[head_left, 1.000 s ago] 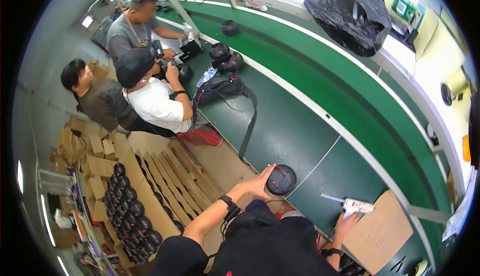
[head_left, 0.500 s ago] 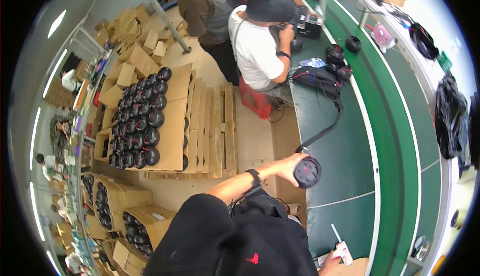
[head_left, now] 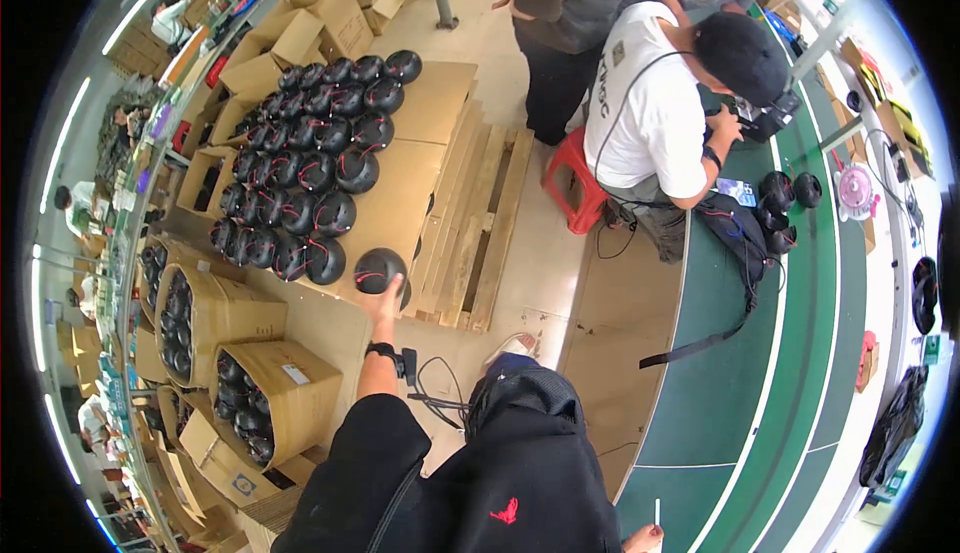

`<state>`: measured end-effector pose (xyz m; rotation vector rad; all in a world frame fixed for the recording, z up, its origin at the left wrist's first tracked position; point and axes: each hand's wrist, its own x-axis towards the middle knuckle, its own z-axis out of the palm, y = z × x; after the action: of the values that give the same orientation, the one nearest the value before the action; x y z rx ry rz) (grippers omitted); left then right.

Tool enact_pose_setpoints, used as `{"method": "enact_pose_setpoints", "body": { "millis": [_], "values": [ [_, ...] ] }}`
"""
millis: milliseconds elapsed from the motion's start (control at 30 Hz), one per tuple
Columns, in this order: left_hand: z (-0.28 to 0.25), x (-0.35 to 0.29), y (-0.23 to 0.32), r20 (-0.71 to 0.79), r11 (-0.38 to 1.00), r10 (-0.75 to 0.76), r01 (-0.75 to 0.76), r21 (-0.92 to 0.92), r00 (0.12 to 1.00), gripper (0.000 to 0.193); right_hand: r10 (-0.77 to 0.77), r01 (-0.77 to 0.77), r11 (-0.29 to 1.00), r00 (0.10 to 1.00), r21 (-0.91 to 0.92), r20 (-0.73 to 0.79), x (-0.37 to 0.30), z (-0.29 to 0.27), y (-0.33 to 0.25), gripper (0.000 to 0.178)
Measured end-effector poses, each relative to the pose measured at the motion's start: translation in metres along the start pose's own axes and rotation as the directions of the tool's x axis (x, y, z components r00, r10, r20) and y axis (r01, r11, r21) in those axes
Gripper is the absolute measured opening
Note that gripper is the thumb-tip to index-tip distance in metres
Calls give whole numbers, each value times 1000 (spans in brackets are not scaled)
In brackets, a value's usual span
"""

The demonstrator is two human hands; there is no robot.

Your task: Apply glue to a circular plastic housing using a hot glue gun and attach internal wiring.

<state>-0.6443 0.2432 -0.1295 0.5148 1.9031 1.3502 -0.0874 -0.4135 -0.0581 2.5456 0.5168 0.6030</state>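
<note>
My left hand (head_left: pixel 382 299) reaches out to the left and grips a black ball-shaped housing (head_left: pixel 379 270) with a red wire on its face. The ball is at the near right corner of a cardboard sheet (head_left: pixel 425 103), close beside rows of like black balls (head_left: pixel 300 168) with red wires. Whether it rests on the sheet or hangs just above it, I cannot tell. At the lower edge, by the green workbench (head_left: pixel 690 433), my right hand (head_left: pixel 643 539) shows only in part, closed at the foot of a thin white stick (head_left: pixel 657 513); whatever else it holds is cut off.
Wooden pallets (head_left: pixel 490 223) lie beneath the cardboard. Open cartons of black balls (head_left: pixel 300 378) stand on the near left. A person in a white shirt (head_left: pixel 640 103) sits on a red stool (head_left: pixel 574 178) at the bench, with others standing behind. A black strap (head_left: pixel 700 351) lies across the bench.
My left hand has carried the black ball from the bench edge leftward to the cardboard sheet. The view has turned left. The white and red item in my right hand has mostly left the picture.
</note>
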Motion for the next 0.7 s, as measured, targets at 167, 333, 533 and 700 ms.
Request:
{"method": "enact_pose_setpoints", "body": {
  "millis": [167, 333, 533, 700],
  "values": [
    [-96, 90, -6, -294, 867, 62, 94, 490, 954, 120, 61, -242, 829, 935, 504, 348, 40, -67, -74, 30],
    [-66, 71, 44, -187, 874, -154, 222, 433, 970, 130, 123, -523, 528, 827, 669, 549, 71, -117, -107, 23],
    [-70, 126, 26, 58, 818, 347, -332, 469, 936, 125, -83, -435, 431, 853, 790, 515, 67, -105, -138, 12],
    [45, 138, 86, 322, 799, 313, -431, 419, 893, 117, -268, -135, 742, 838, 657, 476, 57, -98, -105, 36]
  ]
}}
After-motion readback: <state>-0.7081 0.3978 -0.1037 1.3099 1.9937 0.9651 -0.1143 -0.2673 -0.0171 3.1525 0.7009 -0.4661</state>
